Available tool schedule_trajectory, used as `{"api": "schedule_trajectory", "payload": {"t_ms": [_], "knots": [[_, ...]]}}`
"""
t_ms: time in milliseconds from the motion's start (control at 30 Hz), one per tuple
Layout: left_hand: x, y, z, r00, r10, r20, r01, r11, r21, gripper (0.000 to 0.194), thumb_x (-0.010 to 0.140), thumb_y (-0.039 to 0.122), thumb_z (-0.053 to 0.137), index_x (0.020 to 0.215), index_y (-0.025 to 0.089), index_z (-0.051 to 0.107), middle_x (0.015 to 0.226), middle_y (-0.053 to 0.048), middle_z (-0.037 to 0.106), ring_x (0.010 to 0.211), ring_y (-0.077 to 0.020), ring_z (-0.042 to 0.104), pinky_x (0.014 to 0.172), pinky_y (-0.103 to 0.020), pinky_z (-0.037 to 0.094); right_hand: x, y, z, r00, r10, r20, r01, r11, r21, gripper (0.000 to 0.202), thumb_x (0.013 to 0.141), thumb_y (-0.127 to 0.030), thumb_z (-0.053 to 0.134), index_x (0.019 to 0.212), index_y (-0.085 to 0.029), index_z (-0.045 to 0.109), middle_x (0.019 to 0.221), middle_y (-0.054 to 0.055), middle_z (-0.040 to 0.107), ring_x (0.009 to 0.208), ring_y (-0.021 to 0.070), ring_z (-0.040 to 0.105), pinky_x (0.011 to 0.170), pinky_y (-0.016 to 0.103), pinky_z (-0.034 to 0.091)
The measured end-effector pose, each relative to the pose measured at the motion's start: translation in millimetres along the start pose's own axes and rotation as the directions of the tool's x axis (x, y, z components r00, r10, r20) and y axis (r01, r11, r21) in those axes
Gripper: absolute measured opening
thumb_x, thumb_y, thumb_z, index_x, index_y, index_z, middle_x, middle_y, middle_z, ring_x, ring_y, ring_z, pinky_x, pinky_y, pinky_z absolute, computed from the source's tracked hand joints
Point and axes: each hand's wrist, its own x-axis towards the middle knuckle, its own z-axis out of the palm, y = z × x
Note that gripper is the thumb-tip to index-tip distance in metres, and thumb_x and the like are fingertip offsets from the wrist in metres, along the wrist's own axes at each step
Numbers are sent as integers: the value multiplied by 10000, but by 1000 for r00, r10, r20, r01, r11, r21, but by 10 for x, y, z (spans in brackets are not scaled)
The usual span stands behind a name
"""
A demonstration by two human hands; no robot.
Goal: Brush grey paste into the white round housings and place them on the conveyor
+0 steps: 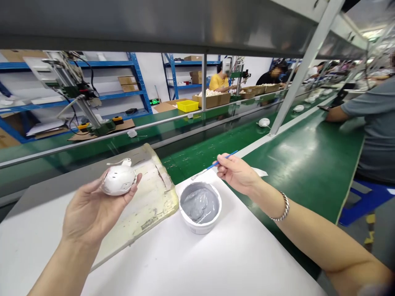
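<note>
My left hand (92, 205) is wrapped around a rounded white plastic housing (119, 179) with small dark slots and a short white cable at its top. It is held up over a worn, yellowish board (154, 197). In my right hand (234, 172) a thin paintbrush (212, 165) with a blue handle is pinched, its pale bristles pointing down to the left. Just below the bristles stands a round white tub (200, 228) of thick grey paste (199, 203). The brush tip appears above the tub's rim, apart from the paste.
White sheeting (173, 263) covers the near bench. Beyond runs a green conveyor (197, 160) carrying similar white housings (263, 122). A slanted metal post (302, 74) rises ahead on the right. A co-worker in a grey shirt (378, 123) sits at the right; a yellow bin (187, 106) stands farther back.
</note>
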Motion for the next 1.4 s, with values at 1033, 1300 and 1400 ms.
{"api": "schedule_trajectory", "payload": {"t_ms": [1033, 1300, 1400], "knots": [[-655, -199, 665, 963, -121, 241, 123, 992, 7, 324, 766, 520, 653, 937, 245, 640, 832, -35, 614, 683, -152, 539, 588, -217, 487, -261, -14, 373, 957, -256, 134, 257, 966, 7, 319, 659, -368, 830, 645, -192, 564, 649, -36, 681, 540, 51, 476, 562, 210, 386], [-749, -141, 708, 960, -152, 235, 149, 988, 28, 340, 759, 514, 663, 981, 258, 633, 988, -50, 639, 824, -202, 586, 665, -268, 513, -319, 87, 409, 904, -374, 205, 398, 913, -87, 239, 703, -318, 807, 694, -209, 595, 678, -22, 708, 594, 82, 593, 548, 205, 450], [-775, -131, 708, 957, -164, 239, 160, 987, 35, 325, 714, 404, 727, 992, 271, 623, 1037, -41, 638, 840, -193, 598, 665, -238, 496, -362, 95, 408, 878, -431, 208, 467, 867, -174, 220, 704, -326, 803, 700, -209, 618, 693, -5, 698, 643, 116, 630, 560, 234, 472]]}}
